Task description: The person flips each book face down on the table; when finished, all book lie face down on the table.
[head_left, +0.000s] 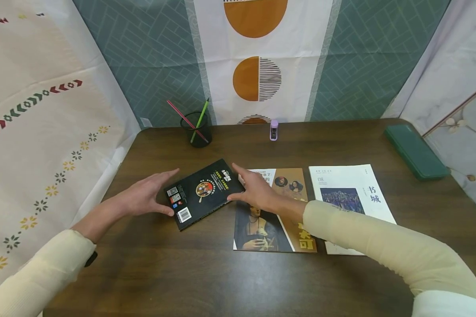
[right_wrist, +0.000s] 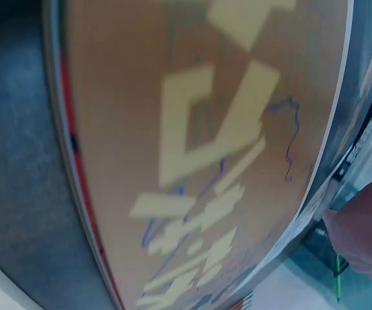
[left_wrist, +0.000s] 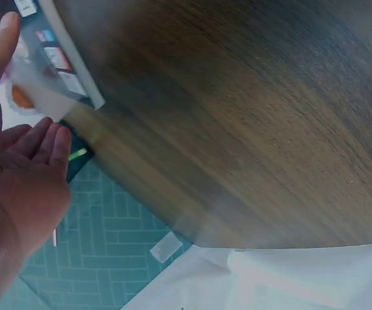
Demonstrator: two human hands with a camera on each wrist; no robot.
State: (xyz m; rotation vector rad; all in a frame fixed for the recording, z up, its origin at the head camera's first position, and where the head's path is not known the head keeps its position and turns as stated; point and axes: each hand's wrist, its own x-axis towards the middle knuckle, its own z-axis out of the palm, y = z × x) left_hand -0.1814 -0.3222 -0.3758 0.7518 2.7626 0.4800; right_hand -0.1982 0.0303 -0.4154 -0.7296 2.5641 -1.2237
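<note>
A black book [head_left: 218, 202], its barcode facing up, lies slanted on the wooden table between the two hands. Beside its left end is my left hand [head_left: 148, 193], thumb near the barcode corner and fingers spread. The left wrist view shows this hand [left_wrist: 21, 174] with loosely bent fingers and the book's edge [left_wrist: 76, 55] above them. My right hand [head_left: 258, 189] is at the book's right end, its thumb over the lower right corner and its other fingers extended near the far one. Under the right forearm lies a brown and dark magazine [head_left: 262, 240] with a portrait.
To the right lies a white magazine [head_left: 377, 200] with a blue picture, partly covered by the right sleeve. At the back stand a black mesh pen cup [head_left: 201, 137] with pencils and a small purple-capped bottle [head_left: 274, 131]. A green case [head_left: 416, 152] sits at the right edge.
</note>
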